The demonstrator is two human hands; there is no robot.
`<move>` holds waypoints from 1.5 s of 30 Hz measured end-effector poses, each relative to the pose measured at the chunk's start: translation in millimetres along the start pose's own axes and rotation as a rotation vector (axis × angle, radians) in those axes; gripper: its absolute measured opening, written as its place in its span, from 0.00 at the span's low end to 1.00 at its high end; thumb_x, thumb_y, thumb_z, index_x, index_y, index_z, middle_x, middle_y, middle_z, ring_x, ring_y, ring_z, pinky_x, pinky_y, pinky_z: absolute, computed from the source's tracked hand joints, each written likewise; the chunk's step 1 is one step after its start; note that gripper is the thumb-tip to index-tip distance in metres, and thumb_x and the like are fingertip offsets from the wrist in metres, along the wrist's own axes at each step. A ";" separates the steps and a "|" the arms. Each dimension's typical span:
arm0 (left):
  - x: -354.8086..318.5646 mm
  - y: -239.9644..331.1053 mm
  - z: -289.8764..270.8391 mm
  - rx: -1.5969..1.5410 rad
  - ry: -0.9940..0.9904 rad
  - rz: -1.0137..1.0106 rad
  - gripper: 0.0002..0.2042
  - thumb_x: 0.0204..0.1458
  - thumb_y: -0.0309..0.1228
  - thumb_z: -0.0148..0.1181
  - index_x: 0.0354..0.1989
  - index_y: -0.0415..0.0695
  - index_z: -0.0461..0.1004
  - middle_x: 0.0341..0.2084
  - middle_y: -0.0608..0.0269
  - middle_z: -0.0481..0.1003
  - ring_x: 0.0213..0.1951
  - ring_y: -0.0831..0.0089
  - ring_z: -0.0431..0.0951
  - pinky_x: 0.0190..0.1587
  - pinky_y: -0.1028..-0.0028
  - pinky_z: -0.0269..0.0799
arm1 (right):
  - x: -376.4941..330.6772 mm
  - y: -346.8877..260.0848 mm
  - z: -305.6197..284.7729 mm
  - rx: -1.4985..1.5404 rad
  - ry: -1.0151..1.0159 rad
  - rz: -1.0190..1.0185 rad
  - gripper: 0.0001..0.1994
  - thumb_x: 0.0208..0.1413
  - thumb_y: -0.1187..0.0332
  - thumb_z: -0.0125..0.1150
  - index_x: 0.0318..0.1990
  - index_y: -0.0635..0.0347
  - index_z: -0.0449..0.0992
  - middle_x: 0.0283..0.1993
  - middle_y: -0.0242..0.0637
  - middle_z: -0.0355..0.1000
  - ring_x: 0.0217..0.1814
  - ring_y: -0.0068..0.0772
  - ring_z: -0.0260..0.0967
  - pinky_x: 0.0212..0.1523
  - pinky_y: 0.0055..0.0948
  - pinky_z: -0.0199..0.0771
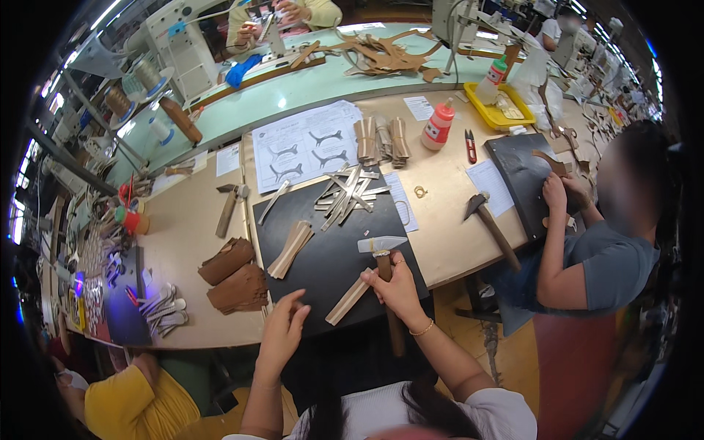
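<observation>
My right hand [398, 290] is closed around the wooden handle of a hammer [382, 245], whose head is wrapped in pale plastic. A beige strip [346, 299] slants down-left from the thumb of that hand; whether it is gripped too, I cannot tell. My left hand [284, 328] hovers at the near edge of the black board [282, 210], fingers apart and holding nothing. On the board lie a bundle of beige strips [291, 249] and a loose pile of pale, shiny strips [350, 192].
Brown leather pieces [236, 275] lie left of the board, below another hammer [231, 209]. Beyond are printed sheets [301, 143], bundled strips [381, 141] and a red-labelled bottle [438, 126]. Red snips [471, 147] and a third hammer [491, 229] lie rightward, near a co-worker [601, 249].
</observation>
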State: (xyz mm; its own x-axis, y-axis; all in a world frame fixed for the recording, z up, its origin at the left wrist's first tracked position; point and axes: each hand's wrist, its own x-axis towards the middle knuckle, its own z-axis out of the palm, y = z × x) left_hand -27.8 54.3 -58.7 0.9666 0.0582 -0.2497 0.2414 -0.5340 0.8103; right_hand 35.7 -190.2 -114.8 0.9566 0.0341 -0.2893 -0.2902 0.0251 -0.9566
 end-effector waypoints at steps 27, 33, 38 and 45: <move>77.9 14.0 87.7 0.253 0.091 0.446 0.10 0.57 0.26 0.63 0.46 0.45 0.84 0.32 0.65 0.77 0.39 0.64 0.76 0.45 0.65 0.62 | -20.4 -38.9 -35.5 -1.090 0.042 -0.575 0.16 0.64 0.66 0.62 0.57 0.55 0.79 0.34 0.37 0.73 0.32 0.44 0.75 0.33 0.40 0.74; 75.2 10.9 86.9 0.370 0.108 0.598 0.12 0.54 0.25 0.63 0.47 0.49 0.85 0.31 0.66 0.75 0.37 0.66 0.75 0.42 0.66 0.63 | -15.2 -40.7 -32.9 -1.166 0.023 -0.551 0.17 0.63 0.66 0.64 0.58 0.53 0.79 0.34 0.36 0.73 0.31 0.42 0.75 0.32 0.38 0.75; 77.4 9.0 83.4 0.581 0.155 0.828 0.15 0.53 0.25 0.61 0.49 0.47 0.83 0.31 0.67 0.72 0.34 0.68 0.73 0.40 0.68 0.63 | -15.3 -39.5 -33.2 -1.156 0.026 -0.540 0.18 0.62 0.66 0.64 0.60 0.54 0.79 0.34 0.37 0.73 0.30 0.43 0.75 0.33 0.38 0.76; 80.2 12.1 76.5 0.723 0.095 0.908 0.17 0.53 0.26 0.57 0.52 0.45 0.80 0.32 0.66 0.71 0.35 0.70 0.72 0.40 0.69 0.63 | -11.5 -49.1 -28.4 -1.117 0.027 -0.590 0.19 0.61 0.69 0.65 0.60 0.55 0.79 0.35 0.37 0.75 0.31 0.41 0.76 0.31 0.37 0.75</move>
State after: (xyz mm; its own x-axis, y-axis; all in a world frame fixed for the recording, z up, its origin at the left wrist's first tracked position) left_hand 45.9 -12.1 -109.5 0.7691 -0.5456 0.3328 -0.6184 -0.7668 0.1720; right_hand 39.7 -220.2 -65.5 0.9370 0.2846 0.2026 0.3469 -0.8267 -0.4430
